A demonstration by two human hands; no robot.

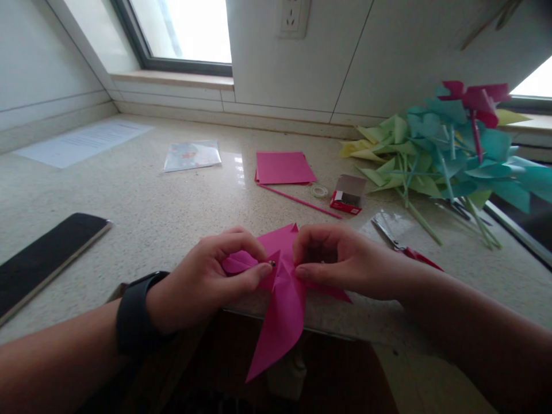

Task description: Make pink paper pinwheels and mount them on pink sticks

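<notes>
Pink paper pinwheel (pixel 282 299) — folded vanes, one hanging past counter edge — pinched at centre by both hands: left hand (pixel 211 276), right hand (pixel 340 259).

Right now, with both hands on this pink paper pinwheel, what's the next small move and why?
Probably press the pin through the folded corners: the left hand pinches it at the pink pinwheel centre, and the right hand braces the folds beside it.

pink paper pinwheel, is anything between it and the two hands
Nothing visible. Both hands already grip the pink paper pinwheel at its centre: the left hand pinches it from one side, the right hand from the other. The scissors lie apart on the counter.
</notes>
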